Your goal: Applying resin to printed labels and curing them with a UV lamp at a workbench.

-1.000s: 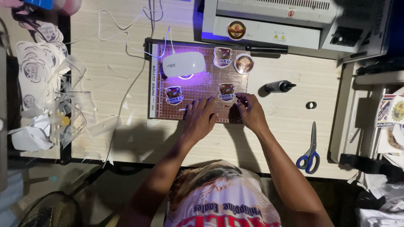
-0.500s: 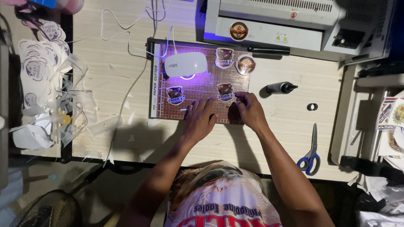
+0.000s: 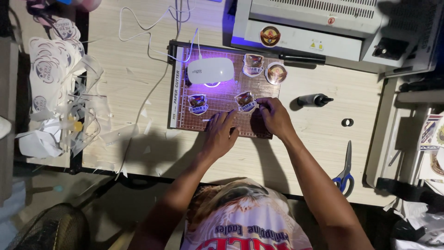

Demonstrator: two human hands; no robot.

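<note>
Touching the shiny shield-shaped sticker (image 3: 245, 101) with its fingertips, the right hand (image 3: 274, 116) pinches its right edge on the brown grid cutting mat (image 3: 231, 121). The left hand (image 3: 220, 134) lies flat just below, fingers spread, holding nothing.
</note>
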